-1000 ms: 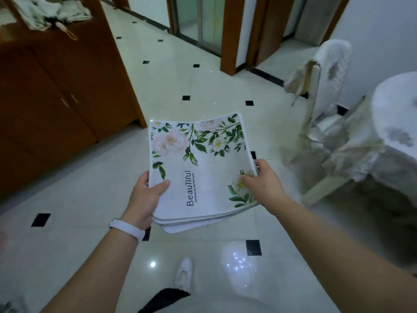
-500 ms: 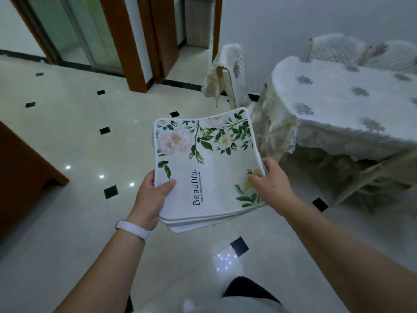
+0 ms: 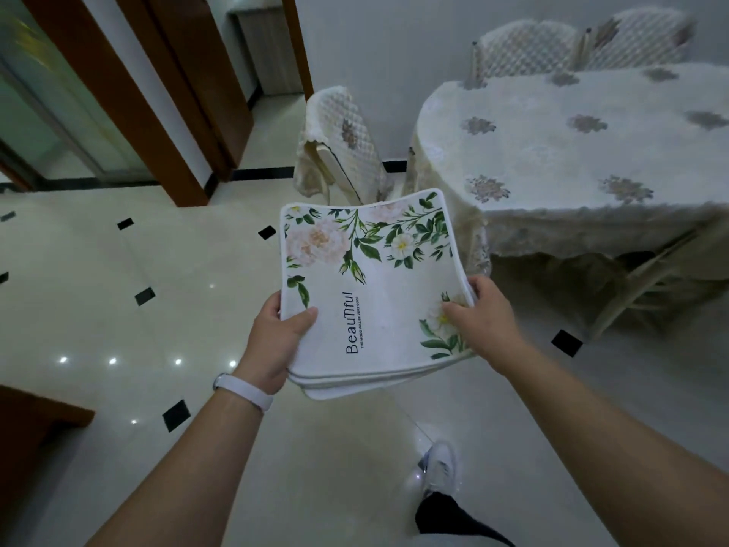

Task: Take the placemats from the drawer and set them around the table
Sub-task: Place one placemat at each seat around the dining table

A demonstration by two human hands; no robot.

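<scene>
A stack of white placemats [image 3: 378, 294] printed with flowers and the word "Beautiful" is held level in front of me. My left hand [image 3: 276, 337] grips the stack's near left edge, thumb on top. My right hand [image 3: 483, 313] grips the near right edge, thumb on the top mat. The table [image 3: 584, 152], covered by a cream lace cloth with grey flower patches, stands ahead to the right, a short way beyond the stack.
A cloth-covered chair [image 3: 343, 148] stands at the table's left end, and two more chairs [image 3: 572, 49] behind it by the wall. Wooden door frames [image 3: 157, 96] rise at the left. A wooden cabinet corner [image 3: 35, 428] juts in at lower left. Glossy tiled floor all around.
The view has swung right and I have walked toward the table, which now fills the upper right. Both hands keep the same grip on the stack.
</scene>
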